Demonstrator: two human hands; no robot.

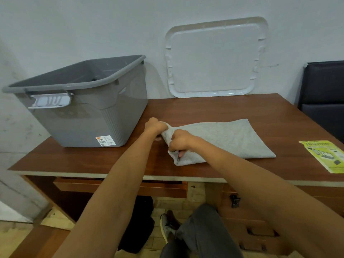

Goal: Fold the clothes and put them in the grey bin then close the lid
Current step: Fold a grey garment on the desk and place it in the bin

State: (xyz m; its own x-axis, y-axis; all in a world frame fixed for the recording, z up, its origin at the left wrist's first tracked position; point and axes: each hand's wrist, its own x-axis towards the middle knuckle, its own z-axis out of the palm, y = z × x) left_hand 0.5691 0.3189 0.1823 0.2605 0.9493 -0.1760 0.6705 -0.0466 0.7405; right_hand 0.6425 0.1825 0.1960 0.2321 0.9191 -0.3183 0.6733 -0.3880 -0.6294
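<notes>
Folding in progress: your left hand (155, 127) and right hand (179, 141) both clutch the light grey fleece cloth (221, 139) at frame centre. Next, finish folding; the open grey plastic bin (89, 112) waits upper left.

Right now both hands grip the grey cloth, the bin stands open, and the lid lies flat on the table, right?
No: the head view shows the lid leaning upright against the wall behind the table. The left hand and right hand grip the grey cloth; the bin stands open.
</notes>
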